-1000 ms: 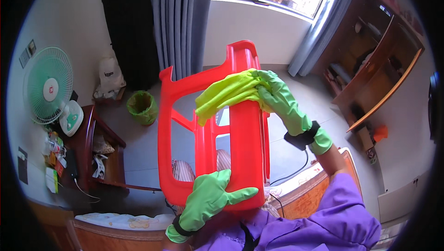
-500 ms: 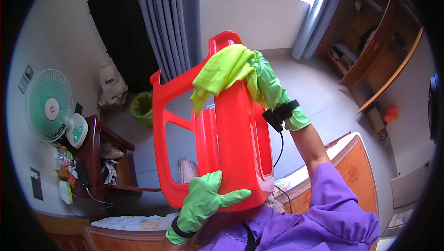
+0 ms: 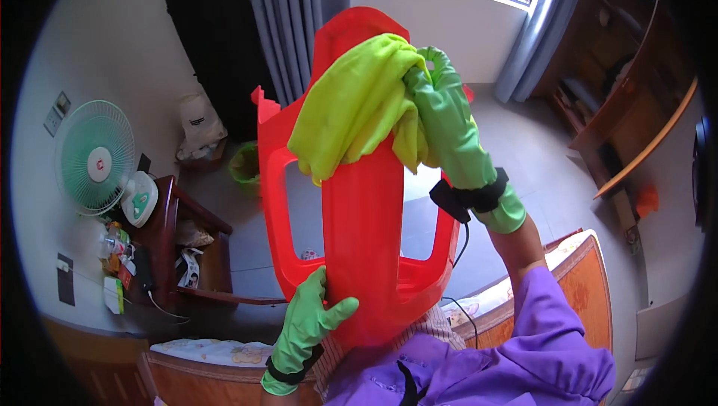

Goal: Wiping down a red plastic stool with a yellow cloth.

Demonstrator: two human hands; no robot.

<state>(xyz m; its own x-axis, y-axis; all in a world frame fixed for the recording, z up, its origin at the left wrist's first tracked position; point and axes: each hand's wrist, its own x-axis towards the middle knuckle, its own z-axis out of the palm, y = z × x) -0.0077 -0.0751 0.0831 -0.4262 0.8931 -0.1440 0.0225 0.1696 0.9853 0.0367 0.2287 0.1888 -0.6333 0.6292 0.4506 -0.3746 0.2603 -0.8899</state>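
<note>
A red plastic stool is tilted up in front of me, one broad leg face toward me and openings on both sides. My left hand, in a green rubber glove, grips its near left edge, thumb lying over the red surface. My right hand, gloved alike, holds a yellow-green cloth draped across the upper part of the leg. The cloth covers that stretch of the stool and hides most of my right fingers.
At the left, a green fan stands on a dark wooden cabinet with an open compartment. Behind are a lined waste bin, a tall black case and blue curtains. An open wardrobe stands at the right, with wooden bed edges near me.
The stool has turned, bringing its leg face squarely toward me, and its far end stands higher. The cloth is spread wider across it. My left hand has shifted left along the near edge.
</note>
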